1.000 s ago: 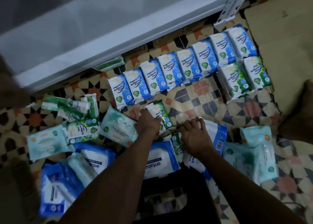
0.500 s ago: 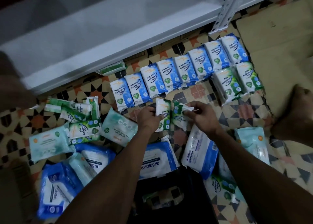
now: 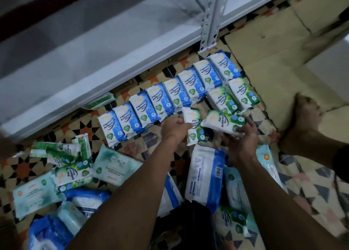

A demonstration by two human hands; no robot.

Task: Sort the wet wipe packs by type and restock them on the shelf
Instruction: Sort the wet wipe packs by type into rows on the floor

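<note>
A: Holding 2 green pine packs at once, we have the left hand pinching the upright pine pack by its left edge, and the right hand curled under the tilted pine pack, its fingers wrapped round the far end.

B: Both packs sit just above our fingers, near the 2 pine packs on the floor. How do we think they will handle?

A: We judge them light and soft, film wrapped round a damp wad, so they bend and the film may slip. Gripping across the short edges, as we do now, looks safest; squeezing the middle could buckle them.

B: What lies around our fingers?

A: Beyond them runs the row of blue fragrance-free packs, 8 as we count them, edge to edge on the tiled floor. Past that is the white shelf with its upright post.

B: And on the near side?

A: A large blue-and-white pack lies just under the right wrist, and pale teal packs and more pine packs lie heaped beside the left forearm. A bare foot rests beside the right fingers, near the pine pair, so we think it crowds that spot.
</note>
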